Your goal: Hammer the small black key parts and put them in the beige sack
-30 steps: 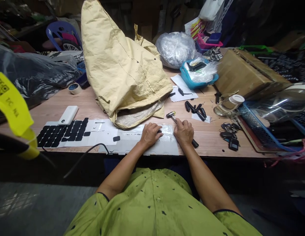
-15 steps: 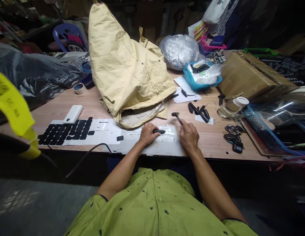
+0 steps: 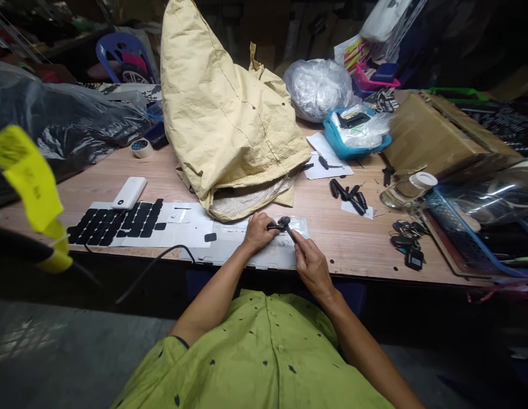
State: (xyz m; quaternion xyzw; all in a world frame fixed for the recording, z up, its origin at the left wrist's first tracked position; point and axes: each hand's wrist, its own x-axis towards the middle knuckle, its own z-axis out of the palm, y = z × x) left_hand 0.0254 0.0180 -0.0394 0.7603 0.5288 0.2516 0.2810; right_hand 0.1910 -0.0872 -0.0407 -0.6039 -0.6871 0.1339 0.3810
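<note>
My left hand is closed on a thin black rod-like piece, held flat on a white sheet at the table's near edge. My right hand grips the handle of a small hammer. The hammer's head sits right at the end of the black piece, next to my left fingers. More black pieces lie scattered on the wood further right.
A big tan paper sack stands behind my hands. To the left lie a sheet of black pads and a white power bank. A blue tray, cardboard box, blue basket and keys are at the right.
My right hand drew back toward me and swung the hammer head left onto the black piece. My left hand stayed holding that piece. The camera shifted slightly.
</note>
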